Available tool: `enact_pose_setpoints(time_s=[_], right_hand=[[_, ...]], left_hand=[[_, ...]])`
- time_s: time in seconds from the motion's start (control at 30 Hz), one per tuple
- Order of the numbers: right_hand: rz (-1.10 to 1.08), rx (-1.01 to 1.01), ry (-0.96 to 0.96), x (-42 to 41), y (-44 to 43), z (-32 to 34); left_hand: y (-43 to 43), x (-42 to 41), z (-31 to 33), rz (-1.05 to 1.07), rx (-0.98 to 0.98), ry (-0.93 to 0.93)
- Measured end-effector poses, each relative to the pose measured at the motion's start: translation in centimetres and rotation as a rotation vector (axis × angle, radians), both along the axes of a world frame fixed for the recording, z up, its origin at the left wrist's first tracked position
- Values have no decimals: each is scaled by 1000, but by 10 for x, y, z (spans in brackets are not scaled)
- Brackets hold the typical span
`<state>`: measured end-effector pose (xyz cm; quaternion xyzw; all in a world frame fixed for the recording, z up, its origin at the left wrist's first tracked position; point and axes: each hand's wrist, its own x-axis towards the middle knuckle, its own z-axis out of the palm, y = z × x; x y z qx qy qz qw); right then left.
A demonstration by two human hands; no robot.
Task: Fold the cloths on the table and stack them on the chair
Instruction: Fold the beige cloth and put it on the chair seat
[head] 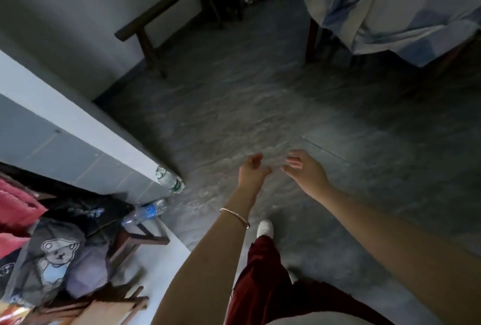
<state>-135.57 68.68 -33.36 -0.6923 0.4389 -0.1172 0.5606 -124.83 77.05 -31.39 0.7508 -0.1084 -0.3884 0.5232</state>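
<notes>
Looking down at grey floor (234, 103), both arms stretched forward over it.

Surroundings, all placed off the table (311, 38):
- Table sits top right with a checked cloth (390, 12) (blue and white) draped over it and hanging past the edge. Only its near corner is in frame.
- Left of the table, along the wall: dark wooden bench (166, 9).
- Well down-left of the table: tiled ledge (78, 137) with a plastic bottle (170, 181) at its corner. A second bottle (145, 211) lies just beside a small wooden stool (140, 236).
- Farthest from the table, bottom left: pile of cloths (86, 218). A grey bear-print cloth (56, 254) is on top and a pink cloth (15, 207) is beside it.
- Wooden frame (112, 306) at the pile's base could be the chair; cannot tell.
- Floor lies between the hands and the table.

Hands:
- Left hand (253, 168) and right hand (304, 168) are down-left of the table and well apart from it. They are near each other, not touching.
- Both grips are loose and wide: fingers relaxed, slightly curved, holding nothing (edges motion-blurred).
- Palms roughly face each other.
- Thin bracelet (235, 216) on the left wrist.
- Under the arms: dark red trouser leg (263, 272) and a white shoe (265, 228) on the floor.
</notes>
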Motion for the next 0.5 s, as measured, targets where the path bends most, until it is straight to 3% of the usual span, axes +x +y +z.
enact_pose_setpoints(time_s=[0.4, 0.5], right_hand=[[-274, 22, -23, 25, -101, 5], [-424, 45, -79, 32, -123, 4]], left_hand=[[-128, 39, -7, -268, 20, 27], [-160, 48, -9, -337, 26, 27]])
